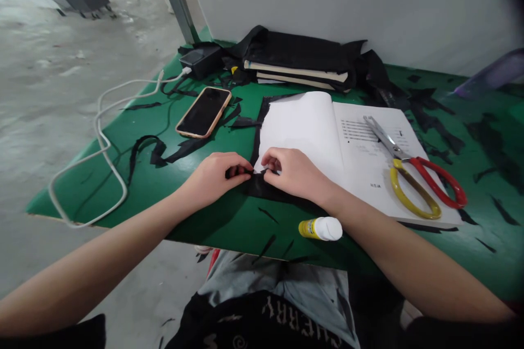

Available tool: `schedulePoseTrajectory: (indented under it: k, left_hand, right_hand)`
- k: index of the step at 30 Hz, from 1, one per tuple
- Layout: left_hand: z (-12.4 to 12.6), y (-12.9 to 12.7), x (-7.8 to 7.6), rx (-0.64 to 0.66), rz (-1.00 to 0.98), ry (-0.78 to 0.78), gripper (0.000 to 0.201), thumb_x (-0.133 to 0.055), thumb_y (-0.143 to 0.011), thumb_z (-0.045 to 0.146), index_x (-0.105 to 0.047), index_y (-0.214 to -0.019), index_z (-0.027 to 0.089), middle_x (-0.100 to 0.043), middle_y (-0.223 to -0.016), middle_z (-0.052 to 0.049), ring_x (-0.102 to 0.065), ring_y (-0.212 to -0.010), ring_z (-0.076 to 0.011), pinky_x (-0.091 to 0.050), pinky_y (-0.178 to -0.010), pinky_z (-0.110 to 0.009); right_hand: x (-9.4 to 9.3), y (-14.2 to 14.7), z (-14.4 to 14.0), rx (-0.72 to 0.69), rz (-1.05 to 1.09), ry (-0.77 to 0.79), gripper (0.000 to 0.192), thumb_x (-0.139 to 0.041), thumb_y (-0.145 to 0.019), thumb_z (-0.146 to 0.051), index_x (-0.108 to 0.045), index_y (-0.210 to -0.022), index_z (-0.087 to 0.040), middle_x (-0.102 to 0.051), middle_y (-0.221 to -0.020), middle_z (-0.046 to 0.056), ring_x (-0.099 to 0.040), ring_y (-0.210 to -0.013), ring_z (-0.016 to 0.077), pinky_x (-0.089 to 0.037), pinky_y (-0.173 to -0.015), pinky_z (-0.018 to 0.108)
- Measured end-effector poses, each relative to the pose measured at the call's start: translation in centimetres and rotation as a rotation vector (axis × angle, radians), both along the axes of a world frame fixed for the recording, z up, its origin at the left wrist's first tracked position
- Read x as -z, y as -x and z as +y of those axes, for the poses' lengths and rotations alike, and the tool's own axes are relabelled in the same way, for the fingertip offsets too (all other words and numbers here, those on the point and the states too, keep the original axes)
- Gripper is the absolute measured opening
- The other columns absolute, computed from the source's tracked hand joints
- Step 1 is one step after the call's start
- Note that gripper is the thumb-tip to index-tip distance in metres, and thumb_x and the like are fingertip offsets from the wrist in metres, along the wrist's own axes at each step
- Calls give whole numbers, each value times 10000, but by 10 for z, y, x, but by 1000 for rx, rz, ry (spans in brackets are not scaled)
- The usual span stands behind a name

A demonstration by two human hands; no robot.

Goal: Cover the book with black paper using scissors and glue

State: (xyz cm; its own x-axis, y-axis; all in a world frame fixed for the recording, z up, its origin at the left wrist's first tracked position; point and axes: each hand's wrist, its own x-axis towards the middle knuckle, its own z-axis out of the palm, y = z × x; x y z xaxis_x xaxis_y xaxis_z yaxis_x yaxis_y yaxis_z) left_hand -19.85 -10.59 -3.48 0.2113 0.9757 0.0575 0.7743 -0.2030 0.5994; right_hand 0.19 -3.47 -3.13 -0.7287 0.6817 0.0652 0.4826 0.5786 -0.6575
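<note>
My left hand [219, 175] and my right hand [292, 172] meet at the near left corner of an open white book [347, 147] lying on a green table [164, 191]. Both pinch the black fabric cover [262, 188] that sticks out under that corner, fingers curled on its edge. Large scissors [413, 174] with one red and one yellow handle rest on the book's right page. A yellow glue stick [320, 228] with a white cap lies on its side just in front of my right wrist.
A phone [203, 112] lies face up to the left, next to black fabric strips [155, 150]. A white cable [104, 147] loops off the left edge from a black charger [200, 59]. Stacked books in black fabric [297, 62] sit against the wall. Black scraps [438, 120] litter the right side.
</note>
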Motion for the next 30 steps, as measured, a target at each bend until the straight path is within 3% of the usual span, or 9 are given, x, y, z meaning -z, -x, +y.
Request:
schedulePoseTrajectory:
  k: [4, 8, 13, 15, 19, 25, 28, 30]
  left_hand:
    - [-2, 2, 4, 56, 14, -77, 116, -593, -860, 276, -658, -820, 189, -631, -833, -6, -570, -726, -126, -437, -688, -250]
    - [-5, 3, 4, 158, 162, -270, 168, -519, -919, 271, -665, -872, 203, -651, -919, -32, -583, -850, -159, -433, -817, -322]
    - [-9, -1, -3, 446, 347, -465, 245, -425, -952, 169, -664, -923, 207, -701, -1003, -35, -585, -988, -181, -419, -956, -375]
    - [-10, -4, -7, 525, 361, -506, 256, -423, -943, 139, -672, -906, 188, -711, -1004, -49, -611, -972, -179, -453, -957, -361]
    - [-15, -5, -12, 530, 371, -486, 276, -427, -923, 94, -691, -935, 175, -719, -999, -69, -658, -917, -179, -498, -963, -375]
    - [-29, 3, -12, 529, 411, -438, 383, -409, -917, 71, -602, -1225, 191, -680, -1168, -83, -632, -1091, -207, -456, -1048, -428]
    - [-36, 6, -9, 545, 491, -442, 419, -373, -930, 77, -536, -1302, 181, -630, -1258, -98, -591, -1166, -213, -429, -1069, -433]
    - [-40, 7, -6, 562, 560, -458, 404, -363, -937, 91, -534, -1299, 149, -592, -1303, -115, -561, -1206, -230, -414, -1077, -437]
  right_hand:
    - [2, -1, 2, -12, 0, 8, 171, -531, -721, -182, -611, -871, -195, -650, -765, 2, -558, -678, 121, -415, -639, 270]
    - [3, -1, 3, -14, 0, 30, 166, -542, -710, -171, -599, -864, -194, -636, -752, 1, -552, -672, 120, -413, -633, 270]
    - [1, -2, 4, -3, 33, 65, 164, -563, -703, -168, -598, -860, -198, -600, -757, -6, -522, -659, 112, -393, -606, 263]
    - [0, -3, 5, -8, 49, 50, 146, -558, -711, -154, -604, -842, -199, -573, -755, -7, -504, -657, 109, -382, -604, 262]
    - [-4, -5, 9, -36, 2, -15, 79, -568, -743, -146, -609, -787, -198, -554, -751, -7, -483, -673, 111, -355, -622, 265]
    - [-40, -17, 6, -209, 21, -57, 125, -546, -809, -189, -656, -869, -200, -608, -748, -9, -515, -669, 110, -376, -641, 263]
    - [-62, -37, 4, -320, 8, 46, 219, -496, -837, -166, -668, -958, -228, -676, -938, 4, -586, -809, 124, -427, -705, 260]
    - [-72, -57, 1, -293, -62, 145, 309, -466, -827, -120, -653, -1035, -250, -683, -986, -1, -608, -837, 125, -452, -704, 257]
